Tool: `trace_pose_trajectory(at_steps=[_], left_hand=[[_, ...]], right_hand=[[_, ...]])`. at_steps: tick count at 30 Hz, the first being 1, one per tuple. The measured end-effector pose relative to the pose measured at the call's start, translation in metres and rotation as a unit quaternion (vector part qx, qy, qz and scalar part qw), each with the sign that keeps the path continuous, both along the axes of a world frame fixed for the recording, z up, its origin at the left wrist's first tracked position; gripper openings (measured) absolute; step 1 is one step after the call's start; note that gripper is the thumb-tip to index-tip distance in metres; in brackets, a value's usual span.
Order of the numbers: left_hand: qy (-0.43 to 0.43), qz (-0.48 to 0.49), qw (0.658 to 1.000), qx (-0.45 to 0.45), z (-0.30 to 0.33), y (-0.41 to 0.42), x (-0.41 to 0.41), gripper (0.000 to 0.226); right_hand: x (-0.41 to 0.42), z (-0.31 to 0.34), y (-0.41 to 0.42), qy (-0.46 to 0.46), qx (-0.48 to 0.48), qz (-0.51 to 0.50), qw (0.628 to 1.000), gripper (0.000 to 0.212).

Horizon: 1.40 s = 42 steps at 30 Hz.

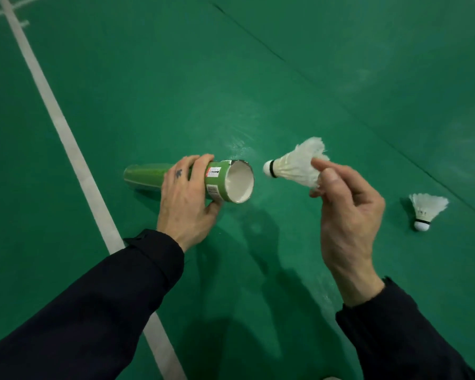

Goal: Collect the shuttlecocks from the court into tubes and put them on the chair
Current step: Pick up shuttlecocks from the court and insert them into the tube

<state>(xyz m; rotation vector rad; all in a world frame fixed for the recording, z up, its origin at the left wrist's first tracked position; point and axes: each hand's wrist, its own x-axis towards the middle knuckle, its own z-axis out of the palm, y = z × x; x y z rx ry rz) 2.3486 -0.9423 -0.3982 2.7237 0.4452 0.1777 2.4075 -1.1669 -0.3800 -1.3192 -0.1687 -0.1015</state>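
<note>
Green cardboard, the tube (192, 178) lies near level at frame centre, the left hand (188, 200) wrapped round it by its open mouth so the mouth faces right. The right hand (348, 215) pinches the feathers of a shuttlecock (291, 167), cork leading, just beside that mouth, probably for a straight slide in. Another shuttlecock (427, 209) rests on the court (258, 64) at right. No chair shows.

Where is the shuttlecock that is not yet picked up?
In the head view, the loose shuttlecock lies on the green court floor at the far right, cork toward the camera, just beyond the right hand.
</note>
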Motion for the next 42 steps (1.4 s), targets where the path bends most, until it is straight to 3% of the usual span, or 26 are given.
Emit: trace_pose_trajectory(at_steps=[4, 7, 10, 12, 14, 19, 21, 25, 28, 30, 32, 37, 40, 42], left_hand=[[-0.049, -0.049, 0.997, -0.026, 0.013, -0.014, -0.014, 0.084], [-0.079, -0.075, 0.993, -0.035, 0.027, -0.019, -0.023, 0.082], [-0.081, -0.103, 0.991, -0.015, 0.038, -0.024, -0.029, 0.084], [-0.074, -0.129, 0.989, -0.008, 0.043, -0.033, -0.030, 0.086], [-0.064, -0.169, 0.984, 0.002, 0.049, -0.046, -0.029, 0.087], [-0.024, -0.265, 0.963, 0.031, 0.065, -0.087, -0.022, 0.090], [-0.023, -0.272, 0.962, 0.018, 0.069, -0.103, -0.012, 0.093], [-0.064, -0.259, 0.963, -0.030, 0.059, -0.122, 0.016, 0.085], [-0.057, -0.232, 0.970, -0.038, 0.048, -0.129, 0.030, 0.084], [-0.035, -0.221, 0.975, -0.011, 0.043, -0.135, 0.035, 0.085], [-0.003, -0.222, 0.975, 0.009, 0.040, -0.147, 0.040, 0.085], [0.049, -0.242, 0.969, 0.028, 0.051, -0.177, 0.054, 0.084], [0.060, -0.249, 0.966, 0.022, 0.062, -0.192, 0.061, 0.082], [0.066, -0.261, 0.963, 0.021, 0.073, -0.199, 0.068, 0.081]], right_hand=[[-0.040, 0.008, 0.014, -0.054, -0.088, 0.137, 0.985, 0.013], [-0.052, 0.018, 0.019, -0.073, -0.198, 0.168, 0.963, 0.025], [-0.059, 0.042, 0.012, -0.090, -0.396, 0.236, 0.883, 0.045], [-0.065, 0.058, 0.005, -0.065, -0.498, 0.290, 0.815, 0.039], [-0.069, 0.072, -0.006, -0.021, -0.522, 0.302, 0.797, 0.028], [-0.071, 0.090, -0.034, 0.120, -0.470, 0.322, 0.813, 0.033], [-0.071, 0.091, -0.045, 0.124, -0.447, 0.290, 0.837, 0.038], [-0.070, 0.083, -0.079, 0.073, -0.261, 0.144, 0.952, 0.022], [-0.043, 0.044, -0.125, 0.066, -0.219, -0.018, 0.973, 0.017], [-0.005, -0.001, -0.156, 0.116, -0.305, -0.066, 0.943, 0.022], [0.032, -0.040, -0.183, 0.141, -0.429, -0.048, 0.891, 0.039], [0.095, -0.096, -0.216, 0.109, -0.626, 0.003, 0.772, 0.067], [0.107, -0.113, -0.235, 0.105, -0.691, 0.011, 0.715, 0.056], [0.100, -0.118, -0.252, 0.104, -0.684, -0.011, 0.722, 0.033]])
